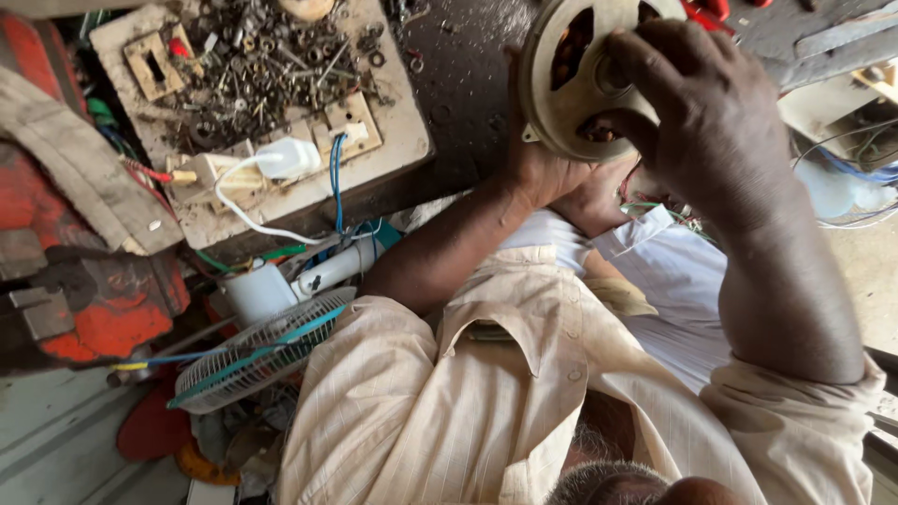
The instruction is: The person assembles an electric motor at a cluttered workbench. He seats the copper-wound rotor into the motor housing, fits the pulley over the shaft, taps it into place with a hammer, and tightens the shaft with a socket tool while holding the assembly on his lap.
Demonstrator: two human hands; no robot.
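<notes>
Motor housing (571,84) | clamped between left hand (538,164) and right hand (706,112) fingers

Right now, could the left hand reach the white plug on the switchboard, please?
Probably not freely: the left hand supports the round motor housing, though nothing blocks the way to the white plug.

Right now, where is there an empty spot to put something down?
The dark benchtop is bare between the board of switches and the round motor that both hands hold. The board's top is crowded with screws. Lower left is packed with a small fan, wires and a white plug.
</notes>
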